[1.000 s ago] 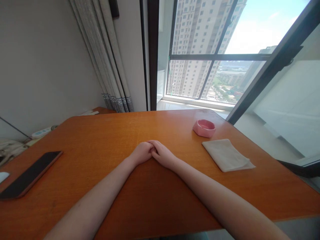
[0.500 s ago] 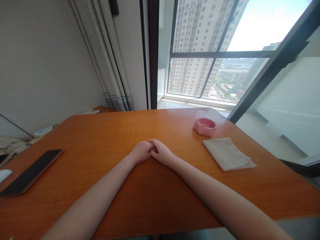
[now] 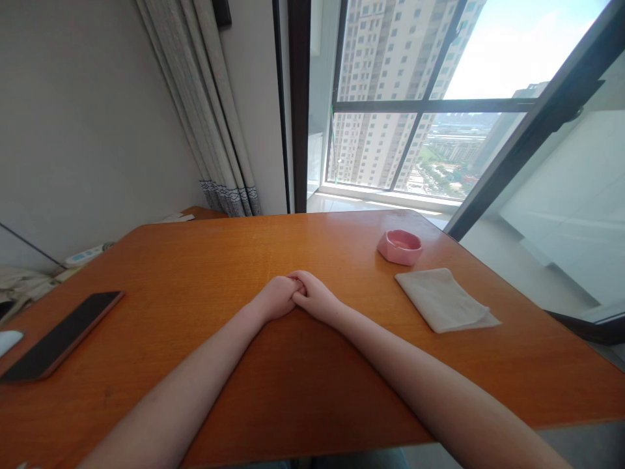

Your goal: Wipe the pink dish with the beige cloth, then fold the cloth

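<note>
My left hand (image 3: 277, 299) and my right hand (image 3: 316, 298) are clasped together on the orange-brown wooden table (image 3: 224, 251). The right fingers lie over the left ones, and both hands are closed. Some fingertips are hidden where the hands overlap, and no object shows between them. To the right of the hands lies a folded beige cloth (image 3: 442, 299). Just beyond the cloth stands a pink angular bowl, perhaps an ashtray (image 3: 401, 248). Both items are apart from my hands.
A dark, flat, long pad (image 3: 63, 335) rests at the table's left, beside a white object (image 3: 8, 341) cut off by the frame. A white power strip (image 3: 88, 256) sits past the left edge. Behind are a grey curtain (image 3: 205, 98) and a dark-framed window (image 3: 424, 106).
</note>
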Demonstrator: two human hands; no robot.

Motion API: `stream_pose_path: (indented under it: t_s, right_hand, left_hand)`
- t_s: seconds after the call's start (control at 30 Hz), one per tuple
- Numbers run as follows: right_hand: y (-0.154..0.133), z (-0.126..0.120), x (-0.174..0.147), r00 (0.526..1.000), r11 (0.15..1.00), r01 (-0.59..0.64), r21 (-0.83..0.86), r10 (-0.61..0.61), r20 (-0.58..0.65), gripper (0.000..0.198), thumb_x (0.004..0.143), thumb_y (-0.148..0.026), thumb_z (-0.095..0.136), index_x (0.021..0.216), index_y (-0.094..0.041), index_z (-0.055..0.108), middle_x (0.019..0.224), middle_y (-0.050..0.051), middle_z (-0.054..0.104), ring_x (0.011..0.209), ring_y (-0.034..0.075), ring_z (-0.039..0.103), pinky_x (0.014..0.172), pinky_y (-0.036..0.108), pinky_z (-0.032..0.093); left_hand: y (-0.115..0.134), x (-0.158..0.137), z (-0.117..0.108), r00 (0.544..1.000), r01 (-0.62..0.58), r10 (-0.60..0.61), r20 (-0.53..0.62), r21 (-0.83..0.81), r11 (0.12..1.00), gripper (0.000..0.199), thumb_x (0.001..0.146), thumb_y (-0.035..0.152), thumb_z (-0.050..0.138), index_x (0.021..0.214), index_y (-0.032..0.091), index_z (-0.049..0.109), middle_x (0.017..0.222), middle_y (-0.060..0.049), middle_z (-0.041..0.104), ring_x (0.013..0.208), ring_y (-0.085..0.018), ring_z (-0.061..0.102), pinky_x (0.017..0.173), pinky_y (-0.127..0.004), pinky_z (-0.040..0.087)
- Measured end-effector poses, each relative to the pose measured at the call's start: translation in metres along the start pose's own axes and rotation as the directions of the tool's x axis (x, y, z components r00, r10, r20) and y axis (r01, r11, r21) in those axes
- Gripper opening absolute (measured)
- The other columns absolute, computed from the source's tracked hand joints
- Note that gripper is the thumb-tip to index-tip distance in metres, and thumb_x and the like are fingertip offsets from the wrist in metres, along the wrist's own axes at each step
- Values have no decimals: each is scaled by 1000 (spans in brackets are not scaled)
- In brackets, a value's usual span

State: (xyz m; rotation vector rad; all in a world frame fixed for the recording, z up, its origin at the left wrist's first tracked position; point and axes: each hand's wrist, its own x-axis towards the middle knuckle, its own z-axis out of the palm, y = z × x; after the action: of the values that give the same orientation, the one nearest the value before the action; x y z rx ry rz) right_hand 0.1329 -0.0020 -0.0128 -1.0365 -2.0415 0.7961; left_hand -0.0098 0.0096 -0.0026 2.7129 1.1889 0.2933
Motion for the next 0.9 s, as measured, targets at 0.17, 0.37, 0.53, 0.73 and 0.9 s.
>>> stream_pose_path:
  t_s: [0.17, 0.37, 0.53, 0.73, 0.9]
  right_hand:
    - [0, -1, 1, 1000, 1000, -14, 16, 14, 0, 35, 68, -8, 51, 100, -18, 56, 99, 5, 61, 95, 18, 55, 90, 34, 43]
    - [-1, -2, 0, 999, 999, -40, 33, 40, -9, 32, 68, -11, 52, 99, -19, 57, 99, 4, 61, 95, 18, 55, 89, 34, 43]
    - [-6, -7, -1, 998, 998, -55, 43, 55, -5, 32, 68, -11, 53, 99, -19, 57, 100, 4, 62, 95, 19, 55, 90, 35, 43]
    - [-7, -9, -7, 1000, 999, -29, 17, 29, 7, 33, 69, -11, 53, 101, -19, 57, 101, 5, 61, 96, 19, 55, 90, 35, 43]
    - [2, -23, 1, 998, 994, 28, 110, -21, -63, 29, 76, -20, 51, 104, -19, 57, 106, 7, 60, 99, 17, 57, 90, 33, 44]
  left_hand:
    - [2, -1, -1, 1000, 7, -7, 6, 18, 1000, 22, 81, 19, 42, 79, 16, 63, 87, -8, 70, 81, -22, 65, 68, -29, 45]
    - [6, -1, -2, 1000, -6, 5, -28, -6, 1000, 25, 84, 21, 38, 80, 16, 63, 88, -8, 69, 80, -21, 64, 68, -29, 45]
    - [7, -1, -2, 997, -34, 32, -65, -30, 999, 24, 83, 20, 39, 80, 17, 62, 86, -7, 69, 80, -20, 63, 69, -28, 45]
    - [6, -1, -2, 999, -35, 33, -42, -65, 997, 20, 81, 19, 41, 74, 18, 60, 84, -6, 68, 78, -19, 62, 68, -27, 43]
    - [4, -1, -3, 992, -7, -18, -126, -196, 981, 25, 86, 26, 40, 68, 17, 55, 68, -2, 61, 63, -13, 54, 61, -24, 36]
